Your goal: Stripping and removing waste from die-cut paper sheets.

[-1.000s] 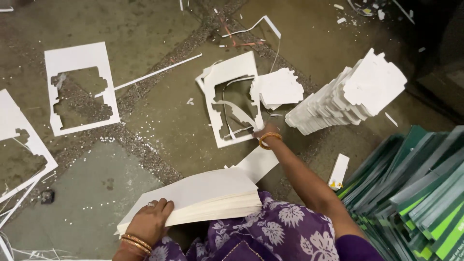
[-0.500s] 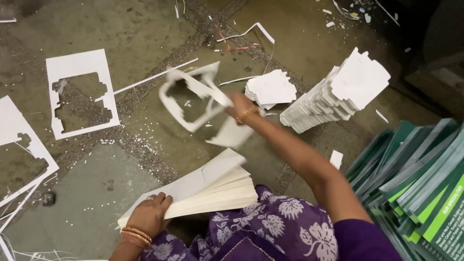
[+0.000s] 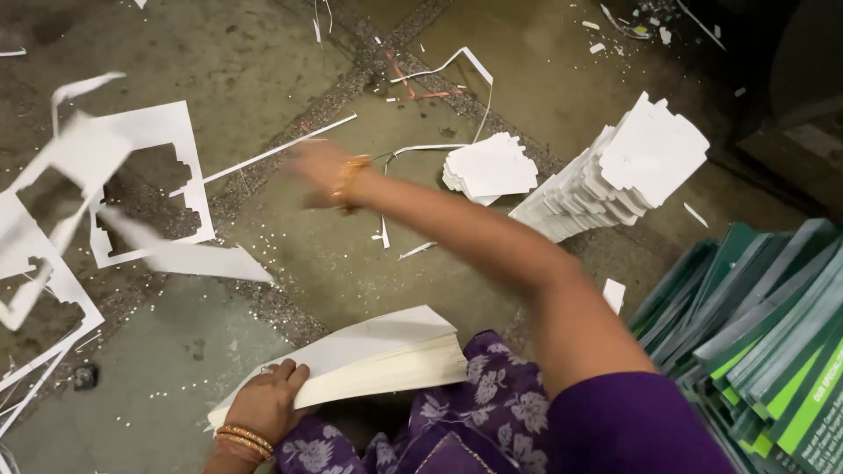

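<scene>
Two hands show in my head view. My left hand (image 3: 263,399) lies with fingers curled over the near left corner of a thick stack of white card sheets (image 3: 360,360) resting across my lap, on the purple flowered cloth (image 3: 457,421). The stack's long axis runs from lower left to upper right, its cut edge facing me and its far corner pointing toward the green printed boards (image 3: 764,342) piled at the right.

My right hand (image 3: 320,171) is flung out to the left over the grey stone floor (image 3: 290,263), blurred by motion; it appears to hold nothing, though I cannot tell whether the fingers are spread or closed. Well left of it a white die-cut waste frame (image 3: 61,184) hangs blurred in the air, tilted, above another white waste frame with a cut-out middle (image 3: 198,167) lying flat on the floor.

Half a second ago that hand gripped the frame near the middle of the view, close to the small flat pile of white cut-out shapes (image 3: 490,167); now the frame has left the hand and travelled far left, and my arm has swung across after it. The left hand and the stack on my lap have stayed where they were. The tall leaning stack of white cut-out shapes (image 3: 623,175) also stands as before, just right of the small pile.
</scene>
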